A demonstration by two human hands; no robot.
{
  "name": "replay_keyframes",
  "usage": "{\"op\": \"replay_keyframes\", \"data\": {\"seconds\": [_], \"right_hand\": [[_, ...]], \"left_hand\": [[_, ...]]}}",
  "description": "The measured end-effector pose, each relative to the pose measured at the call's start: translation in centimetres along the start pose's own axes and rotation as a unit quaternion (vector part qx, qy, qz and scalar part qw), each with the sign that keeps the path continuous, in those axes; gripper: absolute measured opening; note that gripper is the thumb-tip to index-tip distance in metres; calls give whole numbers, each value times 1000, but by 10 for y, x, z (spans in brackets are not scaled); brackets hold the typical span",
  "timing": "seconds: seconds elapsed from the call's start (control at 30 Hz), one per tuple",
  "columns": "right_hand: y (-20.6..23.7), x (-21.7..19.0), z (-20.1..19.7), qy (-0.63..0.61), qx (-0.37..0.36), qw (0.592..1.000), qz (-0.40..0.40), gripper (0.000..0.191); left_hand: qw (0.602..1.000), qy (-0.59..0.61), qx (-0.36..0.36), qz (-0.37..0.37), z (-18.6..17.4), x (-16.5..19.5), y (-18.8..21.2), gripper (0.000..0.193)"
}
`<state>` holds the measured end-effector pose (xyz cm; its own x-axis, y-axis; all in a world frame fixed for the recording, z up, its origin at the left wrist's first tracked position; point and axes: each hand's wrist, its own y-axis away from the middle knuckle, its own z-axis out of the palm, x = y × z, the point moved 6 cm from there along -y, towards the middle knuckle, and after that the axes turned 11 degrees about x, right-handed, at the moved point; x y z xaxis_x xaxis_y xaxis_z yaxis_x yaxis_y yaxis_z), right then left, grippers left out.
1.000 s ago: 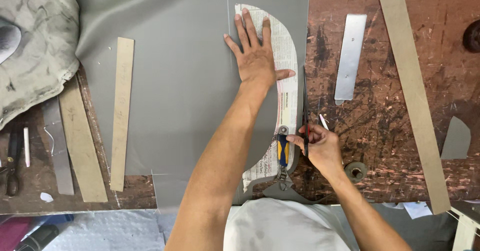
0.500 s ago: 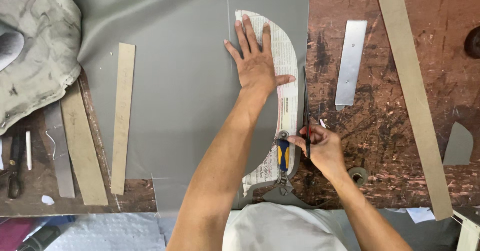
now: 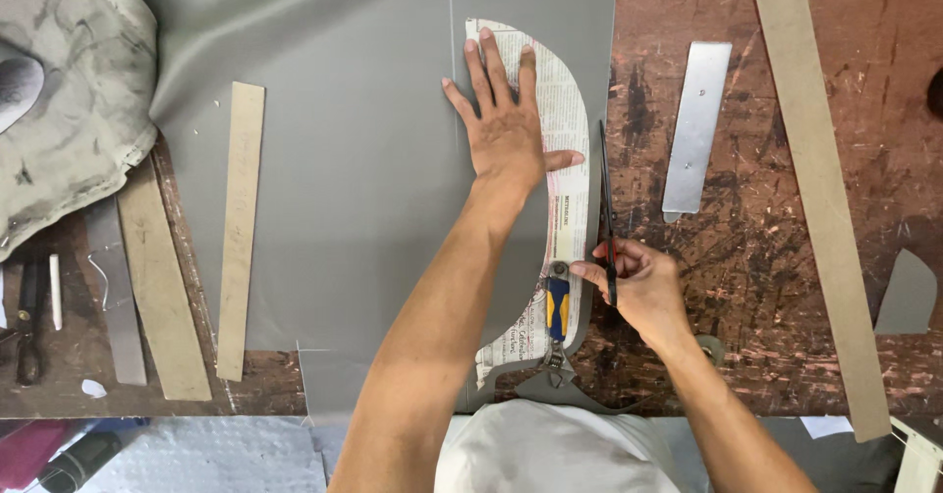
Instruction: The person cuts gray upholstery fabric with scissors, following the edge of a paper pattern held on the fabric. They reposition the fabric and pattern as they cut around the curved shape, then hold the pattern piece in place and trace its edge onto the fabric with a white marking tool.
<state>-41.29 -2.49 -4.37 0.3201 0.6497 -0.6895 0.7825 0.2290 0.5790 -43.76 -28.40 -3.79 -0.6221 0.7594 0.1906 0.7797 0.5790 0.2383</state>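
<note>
Fingers grip scissors; left hand pins pattern.

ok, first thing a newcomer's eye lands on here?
The left hand, splayed flat on a curved newspaper pattern over grey sheet material at centre. Just right of it, the right hand works scissors along the pattern's curved edge, beside the scarred wooden bench.

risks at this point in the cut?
1. Left hand pins the curved newspaper pattern only near its top; its lower end could shift on the grey fabric.
2. Scissors in the right hand run close to the left thumb.
</note>
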Motion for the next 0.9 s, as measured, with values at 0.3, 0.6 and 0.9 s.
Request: {"op": "replay_keyframes", "data": {"seconds": [0.3, 0.6, 0.9], "right_hand": [[-25, -18, -7, 20, -20, 1000, 3, 33], [-42, -27, -17, 26, -46, 998, 27, 35], [-65, -40, -18, 33, -67, 997, 19, 33]], "left_hand": [[1000, 1, 6, 2, -1, 5, -11, 153], [1000, 10, 1, -6, -1, 8, -26, 152], [1000, 0, -22, -14, -2, 7, -35, 152]]}}
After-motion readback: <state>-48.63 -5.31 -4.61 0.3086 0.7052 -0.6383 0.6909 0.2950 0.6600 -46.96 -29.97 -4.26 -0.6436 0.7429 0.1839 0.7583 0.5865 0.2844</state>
